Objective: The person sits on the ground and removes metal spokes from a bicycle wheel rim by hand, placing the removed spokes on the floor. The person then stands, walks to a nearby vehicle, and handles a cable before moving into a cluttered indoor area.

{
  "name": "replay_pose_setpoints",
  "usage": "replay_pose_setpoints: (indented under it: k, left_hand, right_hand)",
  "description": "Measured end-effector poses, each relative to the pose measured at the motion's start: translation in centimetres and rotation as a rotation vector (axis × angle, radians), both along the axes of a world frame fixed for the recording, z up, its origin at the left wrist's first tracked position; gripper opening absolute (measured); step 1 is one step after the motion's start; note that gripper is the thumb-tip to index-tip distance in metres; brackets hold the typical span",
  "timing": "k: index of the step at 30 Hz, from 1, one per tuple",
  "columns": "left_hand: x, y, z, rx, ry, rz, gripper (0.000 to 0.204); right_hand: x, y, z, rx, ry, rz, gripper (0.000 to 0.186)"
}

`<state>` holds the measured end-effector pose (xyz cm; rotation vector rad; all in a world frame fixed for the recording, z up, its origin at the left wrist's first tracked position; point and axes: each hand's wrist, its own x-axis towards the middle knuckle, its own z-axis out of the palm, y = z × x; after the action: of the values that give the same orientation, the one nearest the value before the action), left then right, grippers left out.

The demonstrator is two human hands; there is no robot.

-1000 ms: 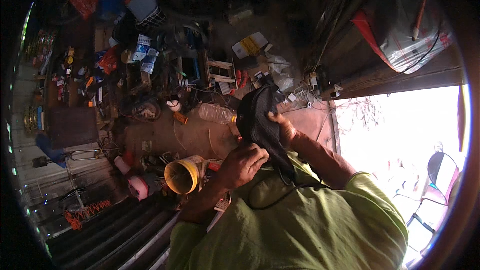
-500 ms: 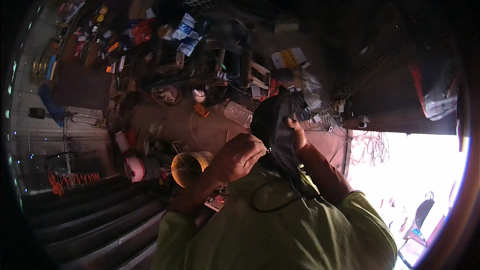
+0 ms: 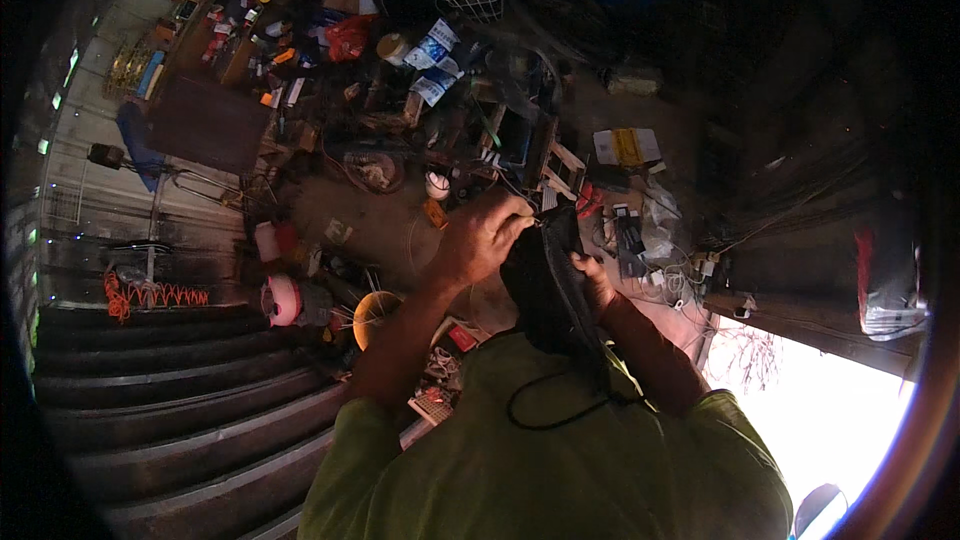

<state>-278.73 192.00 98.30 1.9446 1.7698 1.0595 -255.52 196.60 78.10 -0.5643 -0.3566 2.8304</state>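
Note:
In front of my chest is a black zippered pouch (image 3: 545, 285), with a dark cord (image 3: 545, 422) looping from its near end over my green shirt. My left hand (image 3: 488, 232) is closed in a pinch at the far end of the pouch, on a small zipper pull at its edge. The pull is mostly hidden by the fingertips. On the pouch's right side, my right hand (image 3: 596, 283) grips the fabric, thumb showing and the other fingers hidden behind it.
A yellow bucket (image 3: 374, 318) with thin rods stands left of my left forearm, near a pink-and-white reel (image 3: 282, 300). Ahead, tools, a wooden frame (image 3: 562, 168) and blue-white packets (image 3: 434, 60) clutter the floor. Cables (image 3: 675, 285) lie to the right, by a bright doorway (image 3: 800, 410).
My left hand has moved away from my body, from the pouch's near part to its far end. My right hand still holds the pouch. The whole view has shifted as well.

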Motion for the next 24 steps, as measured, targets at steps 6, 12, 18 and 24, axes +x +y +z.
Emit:
replay_pose_setpoints:
  k: [6,12,18,24]
  left_hand:
    - [-1.1,1.1,-0.7,-0.120,-0.015,0.043,0.011]
    - [-3.0,1.4,0.5,-0.128,0.152,-0.047,0.014]
    - [-8.4,3.1,-1.3,-0.209,0.018,-0.090,0.012]
    - [-20.0,6.2,-4.4,-0.138,0.068,-0.193,0.009]
  right_hand:
    - [-0.6,3.9,3.0,0.106,0.016,0.136,0.050]
    - [-3.3,4.7,-0.7,0.237,-0.054,0.128,0.045]
    - [-8.5,4.8,1.8,0.049,0.007,0.036,0.051]
    - [-17.3,4.1,2.3,0.170,-0.070,-0.061,0.048]
